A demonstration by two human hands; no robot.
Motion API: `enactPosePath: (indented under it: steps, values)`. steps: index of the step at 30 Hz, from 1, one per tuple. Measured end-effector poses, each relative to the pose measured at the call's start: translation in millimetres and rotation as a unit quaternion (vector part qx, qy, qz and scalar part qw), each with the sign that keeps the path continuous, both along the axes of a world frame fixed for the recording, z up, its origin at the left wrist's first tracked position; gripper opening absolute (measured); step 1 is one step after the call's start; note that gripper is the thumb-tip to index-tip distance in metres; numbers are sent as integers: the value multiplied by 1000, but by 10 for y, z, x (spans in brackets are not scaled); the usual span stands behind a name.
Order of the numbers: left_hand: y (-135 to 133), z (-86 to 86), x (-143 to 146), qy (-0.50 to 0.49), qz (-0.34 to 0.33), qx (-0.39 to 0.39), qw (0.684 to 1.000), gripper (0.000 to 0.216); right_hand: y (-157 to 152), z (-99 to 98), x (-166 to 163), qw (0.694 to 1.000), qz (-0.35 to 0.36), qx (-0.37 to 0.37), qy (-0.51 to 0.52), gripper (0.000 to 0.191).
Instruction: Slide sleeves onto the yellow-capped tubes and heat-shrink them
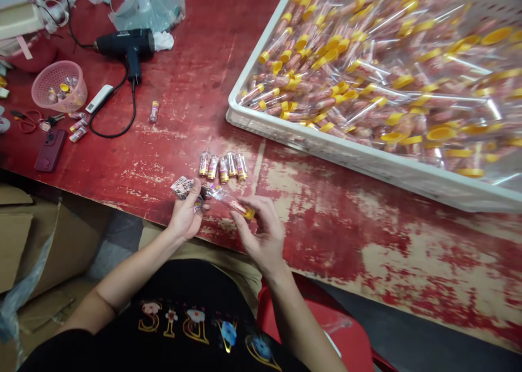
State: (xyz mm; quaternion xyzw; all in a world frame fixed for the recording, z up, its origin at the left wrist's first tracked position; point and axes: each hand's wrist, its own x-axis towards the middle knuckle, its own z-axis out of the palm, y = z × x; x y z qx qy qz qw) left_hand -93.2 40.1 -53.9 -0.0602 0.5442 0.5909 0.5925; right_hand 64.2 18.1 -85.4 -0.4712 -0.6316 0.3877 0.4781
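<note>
At the near edge of the worn red table (334, 219), my left hand (186, 213) is closed on a small stack of printed labels (182, 187). My right hand (263, 236) pinches a clear tube with a yellow cap (235, 203), held between both hands; the left fingers touch its other end. Just beyond the hands lies a row of several short labelled tubes (223, 166). A big white crate (359, 157) at the right is heaped with many yellow-capped tubes (387, 73).
A black heat gun (126, 45) with its cable lies at the back left, beside a pink basket (60, 85). A dark red phone (50, 150), red scissors (28, 119), a single loose tube (154, 111) and plastic bags (155, 5) are nearby. Cardboard boxes (28, 241) stand below left.
</note>
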Motion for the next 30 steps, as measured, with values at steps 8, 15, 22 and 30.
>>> enactPosePath:
  steps: [8, 15, 22, 30]
  values:
    - [34, 26, -14, 13, -31, -19, 999, 22, -79, 91, 35, 993, -102, -10, 57, 33]
    - [17, 17, -32, 3, -65, -23, 998, 27, -82, 66, 29, 988, -103, -46, 102, 29]
    - [-36, -41, -23, 29, -51, 10, 998, 40, -13, 105, 4, 929, -63, -235, 279, 29]
    - [-102, -86, 51, 108, -43, 81, 990, 54, 106, -78, -328, 895, -97, -303, 312, 45]
